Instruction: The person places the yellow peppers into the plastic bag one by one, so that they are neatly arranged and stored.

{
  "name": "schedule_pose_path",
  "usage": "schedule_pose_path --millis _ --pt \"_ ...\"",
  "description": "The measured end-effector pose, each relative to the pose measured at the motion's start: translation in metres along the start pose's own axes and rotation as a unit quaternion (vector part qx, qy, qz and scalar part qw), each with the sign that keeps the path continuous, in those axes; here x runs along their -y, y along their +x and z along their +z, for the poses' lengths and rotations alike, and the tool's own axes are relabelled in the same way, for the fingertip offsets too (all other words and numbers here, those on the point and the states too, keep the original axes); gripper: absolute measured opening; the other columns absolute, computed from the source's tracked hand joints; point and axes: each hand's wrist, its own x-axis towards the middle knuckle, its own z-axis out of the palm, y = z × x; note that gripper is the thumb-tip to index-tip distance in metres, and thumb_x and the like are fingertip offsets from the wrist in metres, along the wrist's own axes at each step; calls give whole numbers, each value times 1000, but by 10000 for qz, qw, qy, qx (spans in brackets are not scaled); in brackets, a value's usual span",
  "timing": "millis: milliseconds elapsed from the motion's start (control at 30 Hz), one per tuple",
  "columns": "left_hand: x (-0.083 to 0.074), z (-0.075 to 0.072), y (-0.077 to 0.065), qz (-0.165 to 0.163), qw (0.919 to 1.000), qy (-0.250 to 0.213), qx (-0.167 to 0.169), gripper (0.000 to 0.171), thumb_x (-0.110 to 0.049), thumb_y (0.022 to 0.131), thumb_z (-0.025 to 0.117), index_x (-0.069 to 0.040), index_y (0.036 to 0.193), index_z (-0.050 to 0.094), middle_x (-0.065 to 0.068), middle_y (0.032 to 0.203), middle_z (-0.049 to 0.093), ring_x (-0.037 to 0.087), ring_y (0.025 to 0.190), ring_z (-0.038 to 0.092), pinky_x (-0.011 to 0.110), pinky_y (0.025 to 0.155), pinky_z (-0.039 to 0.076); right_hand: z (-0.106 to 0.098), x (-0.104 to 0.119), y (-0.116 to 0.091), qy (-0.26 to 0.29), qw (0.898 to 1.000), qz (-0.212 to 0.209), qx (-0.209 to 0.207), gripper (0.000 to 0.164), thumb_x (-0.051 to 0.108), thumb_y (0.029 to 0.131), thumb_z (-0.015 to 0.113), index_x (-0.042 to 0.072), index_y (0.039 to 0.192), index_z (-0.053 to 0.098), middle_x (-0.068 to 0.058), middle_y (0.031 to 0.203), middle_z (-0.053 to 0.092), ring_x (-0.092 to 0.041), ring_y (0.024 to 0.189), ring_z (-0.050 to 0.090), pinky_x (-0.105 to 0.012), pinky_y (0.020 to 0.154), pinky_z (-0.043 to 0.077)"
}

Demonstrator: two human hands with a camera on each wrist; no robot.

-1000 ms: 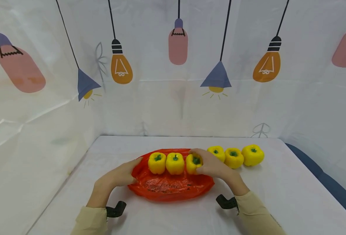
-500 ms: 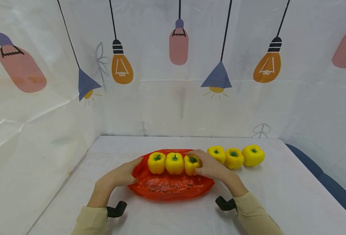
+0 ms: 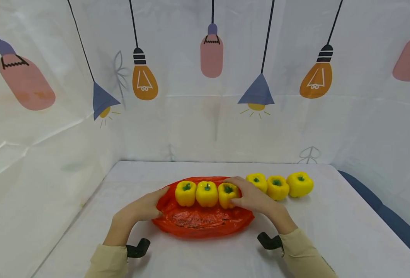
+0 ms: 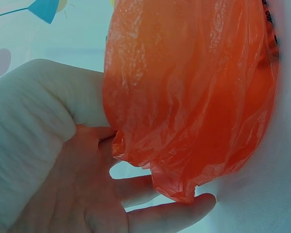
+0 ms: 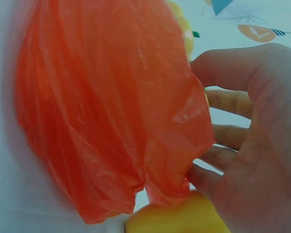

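Right hand [image 3: 251,197] curls round the third yellow pepper [image 3: 227,194], seated on the red plastic bag [image 3: 201,220] mid-worktop [image 3: 330,231]. Left hand [image 3: 140,208] lies flat-fingered against the bag's left edge. Advisable: steady the bag and release only once the pepper sits stable. Versus one second earlier, that pepper has shifted slightly left, against its neighbour.

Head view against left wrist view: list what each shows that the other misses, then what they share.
Only the head view shows six yellow peppers: three on the bag, the right hand curled round the third pepper, and three more on the white table, plus the lamp-print backdrop. Only the left wrist view shows the left hand's fingers lying straight under the bag's crumpled edge. Both show the orange plastic bag and the left hand touching it.
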Motion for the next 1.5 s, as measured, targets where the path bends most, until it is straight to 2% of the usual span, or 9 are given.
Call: schedule_pose_path --millis 200,333,500,700,833,1033,1367,1500 --pt "2 0 -1 -78 9999 63 -2 85 -2 80 70 -11 156 33 10 157 41 34 143 40 62 114 36 -7 2 -3 6 9999 -141 -7 59 27 89 72 23 144 50 1 146 51 -24 132 50 -55 111 43" --pt "3 1 -1 -120 9999 68 9 85 -3 81 71 -12 156 33 9 157 41 34 142 41 62 112 38 -13 3 -4 123 9994 -297 -99 59 25 91 69 19 145 49 -2 149 50 -28 136 48 -58 111 42" --pt "4 1 0 -131 9999 33 29 85 -3 81 71 -13 156 33 9 157 41 33 142 41 62 111 39 -22 0 -6 114 9980 -509 -350 57 22 91 67 13 145 49 -6 148 52 -32 135 49 -60 108 44" --pt "4 2 0 -113 9999 -11 34 85 -2 80 71 -13 155 34 9 157 41 34 142 40 62 112 38 -35 -6 -9 115 9960 -576 -669 57 18 90 68 16 144 51 -7 148 52 -34 138 46 -62 110 41" --pt "4 2 0 -137 9999 -49 43 85 -3 80 72 -13 155 34 8 156 42 33 140 42 62 110 40 -42 -12 -11 184 9961 -402 -762 58 20 90 67 20 145 50 -5 150 50 -34 140 43 -63 111 39" --pt "3 1 -1 -116 9999 25 28 84 -3 80 71 -12 155 35 9 157 42 34 142 40 63 111 39 -48 -23 -12 -166 9960 -191 -862 58 19 89 66 19 144 50 -8 151 49 -35 142 41 -62 114 36" --pt "1 2 -1 -94 9999 -61 -3 84 -2 79 72 -13 154 36 8 155 45 32 139 44 61 110 41 -46 -34 -12 -609 9969 178 -464 61 9 85 67 15 143 50 -15 151 46 -39 137 44 -62 110 40" --pt "0 3 0 -76 10000 -13 -10 84 -3 79 73 -12 154 37 7 154 46 31 138 45 60 109 42 -45 -33 -14 -775 9957 257 -438 64 3 81 67 12 142 52 -20 150 45 -43 136 44 -64 108 41"
